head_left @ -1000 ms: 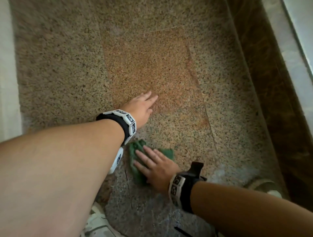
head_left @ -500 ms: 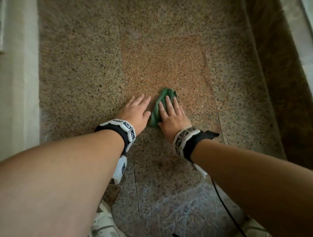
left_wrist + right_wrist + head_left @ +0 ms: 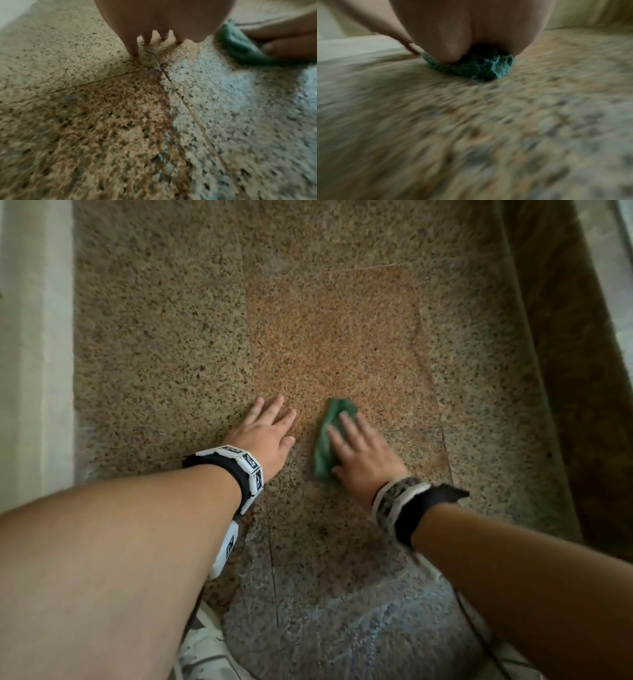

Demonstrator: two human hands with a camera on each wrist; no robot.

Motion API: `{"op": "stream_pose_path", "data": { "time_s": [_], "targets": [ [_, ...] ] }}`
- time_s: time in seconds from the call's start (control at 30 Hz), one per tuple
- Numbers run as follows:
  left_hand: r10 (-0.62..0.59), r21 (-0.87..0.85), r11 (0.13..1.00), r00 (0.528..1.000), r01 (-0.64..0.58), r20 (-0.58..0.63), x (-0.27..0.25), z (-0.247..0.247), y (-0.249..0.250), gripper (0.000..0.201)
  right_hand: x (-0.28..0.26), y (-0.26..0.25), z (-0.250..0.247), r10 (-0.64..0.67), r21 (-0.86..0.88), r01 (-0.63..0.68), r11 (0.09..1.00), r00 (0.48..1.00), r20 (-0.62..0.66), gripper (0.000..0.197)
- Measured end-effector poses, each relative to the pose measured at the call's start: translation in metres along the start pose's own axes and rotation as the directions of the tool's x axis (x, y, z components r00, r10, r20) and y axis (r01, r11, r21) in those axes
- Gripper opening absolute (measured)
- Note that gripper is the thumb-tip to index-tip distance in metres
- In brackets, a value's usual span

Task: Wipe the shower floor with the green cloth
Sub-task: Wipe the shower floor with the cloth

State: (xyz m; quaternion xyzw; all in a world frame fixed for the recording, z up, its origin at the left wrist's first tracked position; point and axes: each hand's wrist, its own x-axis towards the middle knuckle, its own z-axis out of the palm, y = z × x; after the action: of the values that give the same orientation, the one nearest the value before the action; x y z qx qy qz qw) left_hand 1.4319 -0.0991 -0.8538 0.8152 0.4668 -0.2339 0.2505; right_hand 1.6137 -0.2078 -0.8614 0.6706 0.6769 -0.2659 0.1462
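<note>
The right hand (image 3: pixel 363 455) lies flat with straight fingers pressing the bunched green cloth (image 3: pixel 330 436) onto the speckled shower floor (image 3: pixel 342 344), while just to its left the left hand (image 3: pixel 265 436) rests open, fingers spread on the stone.

The head camera looks steeply down from above at the speckled shower floor (image 3: pixel 342 344), both forearms reaching away from it. Each wrist camera sits low, almost skimming the stone, facing forward along its hand. All three views share the green cloth (image 3: pixel 330 436) (image 3: pixel 240 46) (image 3: pixel 471 67).
</note>
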Motion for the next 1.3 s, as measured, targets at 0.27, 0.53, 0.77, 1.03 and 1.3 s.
{"op": "stream_pose_path", "data": {
  "time_s": [0.27,0.53,0.77,1.03,1.3],
  "targets": [
    [-0.079,-0.039,0.996,0.995,0.077,-0.058,0.000,-0.005,0.017,0.053,-0.029,-0.042,0.035,-0.076,0.002,0.076,0.997,0.997,0.010,0.078],
    [0.037,0.051,0.998,0.998,-0.035,-0.043,0.006,0.002,0.046,0.058,-0.083,-0.046,0.072,-0.274,0.026,0.274,0.961,0.949,0.153,0.072],
    [0.039,0.136,0.990,0.999,-0.035,-0.028,0.015,0.018,0.085,0.085,-0.119,0.129,0.049,0.667,0.333,-0.663,0.671,0.735,0.119,0.069],
    [0.045,0.146,0.989,0.998,-0.040,-0.034,0.018,0.017,0.084,0.090,-0.128,0.020,0.084,0.544,0.295,-0.532,0.793,0.838,0.051,0.068],
    [0.065,0.144,0.988,0.997,-0.059,-0.037,0.020,0.018,0.080,0.091,-0.146,-0.053,0.133,-0.097,0.101,0.093,0.991,0.995,0.033,0.082]
  ]
}}
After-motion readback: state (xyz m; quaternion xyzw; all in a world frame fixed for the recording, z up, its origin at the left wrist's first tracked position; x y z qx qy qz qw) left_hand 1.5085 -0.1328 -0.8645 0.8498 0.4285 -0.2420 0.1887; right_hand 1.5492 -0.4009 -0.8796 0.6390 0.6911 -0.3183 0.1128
